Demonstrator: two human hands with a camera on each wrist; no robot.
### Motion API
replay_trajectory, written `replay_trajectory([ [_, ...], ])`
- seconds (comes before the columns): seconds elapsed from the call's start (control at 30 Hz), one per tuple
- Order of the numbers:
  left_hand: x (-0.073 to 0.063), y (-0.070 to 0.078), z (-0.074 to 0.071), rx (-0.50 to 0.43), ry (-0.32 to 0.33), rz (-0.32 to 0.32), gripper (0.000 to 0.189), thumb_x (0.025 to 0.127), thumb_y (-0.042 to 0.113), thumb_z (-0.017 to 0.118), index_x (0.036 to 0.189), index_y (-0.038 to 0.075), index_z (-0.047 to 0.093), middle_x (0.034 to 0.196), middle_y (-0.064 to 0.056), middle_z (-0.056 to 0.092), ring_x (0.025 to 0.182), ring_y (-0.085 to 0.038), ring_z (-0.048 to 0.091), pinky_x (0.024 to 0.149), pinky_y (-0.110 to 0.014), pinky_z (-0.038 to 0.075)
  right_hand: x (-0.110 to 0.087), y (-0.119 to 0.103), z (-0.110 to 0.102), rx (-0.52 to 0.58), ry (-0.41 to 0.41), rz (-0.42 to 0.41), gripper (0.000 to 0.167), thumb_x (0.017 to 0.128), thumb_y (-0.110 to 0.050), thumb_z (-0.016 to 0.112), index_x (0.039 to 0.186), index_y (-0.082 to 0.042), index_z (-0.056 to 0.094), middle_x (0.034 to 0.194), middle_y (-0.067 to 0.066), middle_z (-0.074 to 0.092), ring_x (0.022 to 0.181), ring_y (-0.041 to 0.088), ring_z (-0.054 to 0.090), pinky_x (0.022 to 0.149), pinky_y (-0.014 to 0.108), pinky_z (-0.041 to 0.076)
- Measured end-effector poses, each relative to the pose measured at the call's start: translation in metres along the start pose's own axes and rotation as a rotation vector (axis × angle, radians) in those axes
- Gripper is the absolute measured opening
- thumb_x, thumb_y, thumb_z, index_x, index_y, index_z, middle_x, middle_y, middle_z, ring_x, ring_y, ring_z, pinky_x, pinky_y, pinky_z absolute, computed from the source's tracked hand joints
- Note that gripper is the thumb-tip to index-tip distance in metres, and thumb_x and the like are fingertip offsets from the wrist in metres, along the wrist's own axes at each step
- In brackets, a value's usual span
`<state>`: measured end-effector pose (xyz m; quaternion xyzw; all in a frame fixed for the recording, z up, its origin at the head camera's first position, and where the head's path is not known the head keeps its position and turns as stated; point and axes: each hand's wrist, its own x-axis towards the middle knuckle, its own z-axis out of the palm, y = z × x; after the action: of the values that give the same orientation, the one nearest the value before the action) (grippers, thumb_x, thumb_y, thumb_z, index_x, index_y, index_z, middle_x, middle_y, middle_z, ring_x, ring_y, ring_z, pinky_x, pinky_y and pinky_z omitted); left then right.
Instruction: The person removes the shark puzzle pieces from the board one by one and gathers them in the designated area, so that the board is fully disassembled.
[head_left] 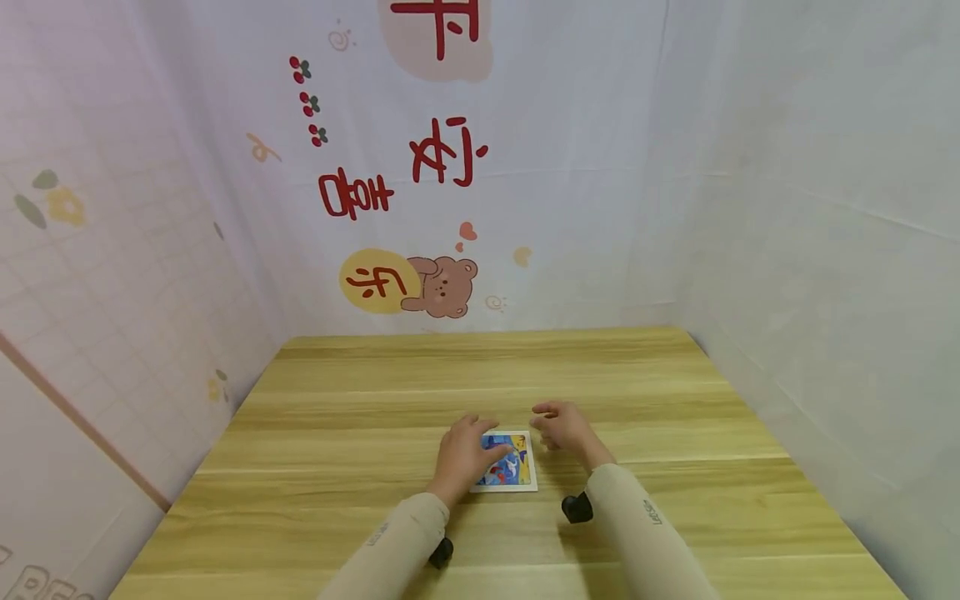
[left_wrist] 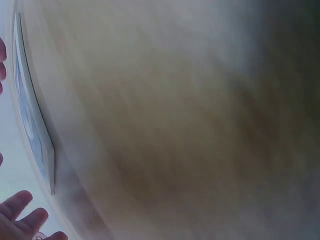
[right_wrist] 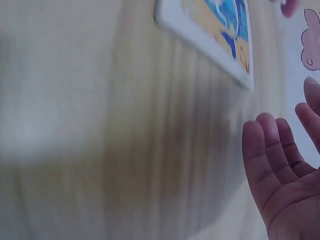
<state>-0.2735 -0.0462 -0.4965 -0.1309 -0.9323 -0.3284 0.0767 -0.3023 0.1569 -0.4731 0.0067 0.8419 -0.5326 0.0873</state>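
Note:
A flat, white-bordered picture board [head_left: 517, 471] with a blue and yellow sea scene lies on the wooden table. My left hand [head_left: 462, 454] is over its left side, fingers spread and thumb reaching across the picture; contact with it cannot be told. In the left wrist view the board [left_wrist: 34, 120] shows nearly edge-on, some fingertips [left_wrist: 17, 202] below it. Just off the board's right edge, my right hand [head_left: 567, 429] hovers with fingers loosely bent, holding nothing. The right wrist view shows that palm [right_wrist: 295, 205] and a corner of the board [right_wrist: 200, 25], apart.
The wood-grain table [head_left: 360, 400] extends around the board on all sides. White cloth walls [head_left: 585, 233] with printed red characters and a bear [head_left: 447, 287] stand behind it and along both sides. A black wrist device [head_left: 577, 508] sits below the right sleeve.

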Motion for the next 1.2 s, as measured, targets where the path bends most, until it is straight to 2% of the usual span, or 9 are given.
replay_trajectory([
  [0.1, 0.001, 0.002, 0.005, 0.028, 0.003, -0.013, 0.046, 0.084, 0.041, 0.078, 0.12, 0.014, 0.072, 0.134, -0.02, 0.058, 0.127, -0.039, 0.051, 0.104, -0.059, 0.035, -0.001, 0.004, 0.006, 0.054, 0.002, 0.027, 0.032, 0.098, -0.011, 0.061, 0.128, 0.003, 0.061, 0.093, 0.015, 0.064, 0.067, 0.019, 0.053, 0.061, 0.033, 0.049],
  [0.33, 0.002, 0.004, 0.01, 0.061, 0.002, -0.046, 0.042, 0.084, 0.043, 0.078, 0.116, 0.015, 0.075, 0.131, -0.018, 0.06, 0.124, -0.037, 0.054, 0.102, -0.059, 0.038, -0.002, 0.016, 0.011, -0.042, 0.024, 0.01, 0.026, 0.095, -0.013, 0.066, 0.118, -0.002, 0.068, 0.101, 0.007, 0.07, 0.083, 0.022, 0.061, 0.066, 0.031, 0.051],
  [0.53, 0.003, 0.006, 0.009, 0.098, -0.017, -0.043, 0.042, 0.082, 0.043, 0.08, 0.112, 0.014, 0.077, 0.126, -0.019, 0.063, 0.118, -0.038, 0.057, 0.098, -0.057, 0.041, -0.001, 0.017, 0.013, -0.032, 0.034, -0.002, 0.023, 0.093, -0.01, 0.069, 0.115, -0.002, 0.07, 0.098, 0.007, 0.067, 0.076, 0.02, 0.057, 0.062, 0.028, 0.046],
  [0.7, 0.003, 0.006, 0.011, 0.166, -0.044, -0.03, 0.041, 0.081, 0.043, 0.081, 0.11, 0.013, 0.078, 0.121, -0.019, 0.065, 0.116, -0.04, 0.057, 0.093, -0.056, 0.043, 0.002, 0.022, 0.015, -0.092, 0.041, -0.034, 0.02, 0.09, -0.007, 0.072, 0.109, -0.004, 0.072, 0.095, 0.006, 0.067, 0.072, 0.018, 0.055, 0.06, 0.028, 0.045],
  [0.93, 0.005, 0.004, 0.016, 0.211, -0.069, -0.045, 0.041, 0.082, 0.045, 0.079, 0.111, 0.016, 0.078, 0.123, -0.018, 0.064, 0.116, -0.039, 0.056, 0.093, -0.055, 0.043, 0.006, 0.028, 0.017, -0.127, 0.059, -0.035, 0.016, 0.088, -0.009, 0.074, 0.103, -0.007, 0.075, 0.091, 0.003, 0.068, 0.077, 0.018, 0.055, 0.065, 0.029, 0.044],
  [1.2, 0.005, 0.006, 0.011, 0.224, -0.087, -0.066, 0.041, 0.082, 0.045, 0.079, 0.111, 0.016, 0.078, 0.123, -0.017, 0.064, 0.115, -0.038, 0.056, 0.094, -0.054, 0.044, 0.004, 0.024, 0.02, -0.184, 0.038, -0.036, 0.018, 0.087, -0.01, 0.074, 0.105, -0.009, 0.076, 0.095, 0.003, 0.066, 0.083, 0.019, 0.055, 0.072, 0.033, 0.045],
])
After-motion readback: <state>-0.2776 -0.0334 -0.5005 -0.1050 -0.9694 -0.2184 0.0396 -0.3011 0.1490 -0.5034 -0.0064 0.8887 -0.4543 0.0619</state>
